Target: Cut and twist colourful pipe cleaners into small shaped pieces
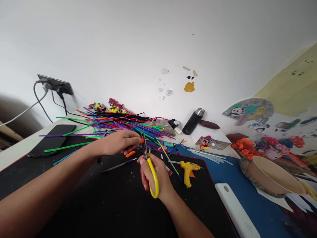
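Observation:
In my right hand point(158, 170) is a pair of scissors point(154, 178) with a yellow handle loop and a red one, its blades pointing away from me. My left hand point(123, 142) pinches a small orange piece point(142, 140), which looks like pipe cleaner, right beside the blades. Whether the blades touch it I cannot tell. Just under the left fingers, another orange piece point(130, 154) lies on the black mat point(111, 201). Close by on the mat is a pen point(119, 165).
Many coloured pipe cleaners point(123, 127) are heaped along the wall. To the right lie a yellow glue gun point(188, 172), glue sticks point(208, 155) and a long white case point(236, 210). A black flask point(193, 121), a phone point(53, 140) and a bowl point(274, 175) stand or lie farther out.

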`<state>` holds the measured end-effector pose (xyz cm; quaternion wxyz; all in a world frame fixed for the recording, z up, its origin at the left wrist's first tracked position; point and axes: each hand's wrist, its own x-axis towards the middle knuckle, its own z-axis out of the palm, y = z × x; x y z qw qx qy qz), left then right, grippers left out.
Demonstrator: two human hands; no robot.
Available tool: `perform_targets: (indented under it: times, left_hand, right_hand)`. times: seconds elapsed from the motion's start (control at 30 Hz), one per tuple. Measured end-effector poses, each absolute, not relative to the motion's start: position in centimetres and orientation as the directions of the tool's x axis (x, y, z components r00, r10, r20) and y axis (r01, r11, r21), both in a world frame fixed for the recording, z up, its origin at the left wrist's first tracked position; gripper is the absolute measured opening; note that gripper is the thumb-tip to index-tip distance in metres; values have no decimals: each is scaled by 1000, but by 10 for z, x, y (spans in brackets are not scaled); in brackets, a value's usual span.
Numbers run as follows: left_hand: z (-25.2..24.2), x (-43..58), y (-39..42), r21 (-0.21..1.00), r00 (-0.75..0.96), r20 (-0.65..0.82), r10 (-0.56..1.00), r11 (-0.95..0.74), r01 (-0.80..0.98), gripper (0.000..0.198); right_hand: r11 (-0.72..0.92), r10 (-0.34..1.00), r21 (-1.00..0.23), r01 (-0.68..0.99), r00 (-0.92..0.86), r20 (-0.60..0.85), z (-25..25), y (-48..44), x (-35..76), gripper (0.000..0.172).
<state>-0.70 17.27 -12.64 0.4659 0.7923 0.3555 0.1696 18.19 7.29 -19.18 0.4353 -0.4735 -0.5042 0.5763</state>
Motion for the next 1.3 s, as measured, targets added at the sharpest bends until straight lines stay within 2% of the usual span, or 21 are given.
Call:
perform_targets:
  times: [0.2, 0.37, 0.43, 0.53, 0.6, 0.67, 0.83, 1.0, 1.13, 1.23, 1.3]
  left_hand:
    - [-123, -6, 172, 831, 665, -103, 740, -303, 466, 52]
    - [-114, -14, 173, 932, 536, 89, 839, -260, 253, 48]
    - [-110, -18, 174, 958, 450, 156, 879, -246, 149, 44]
    - [-103, -22, 171, 971, 389, 202, 899, -235, 39, 41]
    - [-100, -22, 167, 966, 398, 220, 891, -255, 37, 40]
    - [-99, -19, 162, 957, 427, 225, 876, -281, 73, 40]
    - [-111, -6, 155, 945, 497, 189, 847, -295, 143, 45]
    - [-122, 8, 151, 856, 537, 188, 822, -406, 321, 46]
    - [-123, 18, 141, 800, 559, 225, 798, -479, 361, 46]
    - [-125, 23, 136, 789, 585, 224, 779, -498, 361, 45]
    - [-126, 24, 136, 793, 580, 213, 787, -486, 369, 46]
  right_hand:
    - [-69, 989, -998, -13, -131, -67, -202, 77, 182, 42]
    - [-50, 990, -999, 3, -133, -50, -210, 82, 188, 44]
    - [-19, 985, -995, 97, -168, -35, -212, 80, 188, 41]
    - [144, 973, -914, 378, -225, 60, -214, 76, 182, 32]
    - [233, 950, -805, 546, -303, 69, -213, 71, 171, 32]
    - [271, 931, -737, 620, -362, 38, -211, 68, 157, 38]
    - [412, 852, -650, 639, -522, 27, -208, 64, 131, 49]
    - [427, 840, -685, 591, -539, 60, -210, 63, 132, 57]
    - [482, 810, -712, 511, -570, 139, -214, 65, 129, 44]
    - [515, 786, -680, 522, -604, 132, -214, 65, 126, 30]
    - [525, 781, -674, 520, -610, 138, -215, 64, 128, 28]
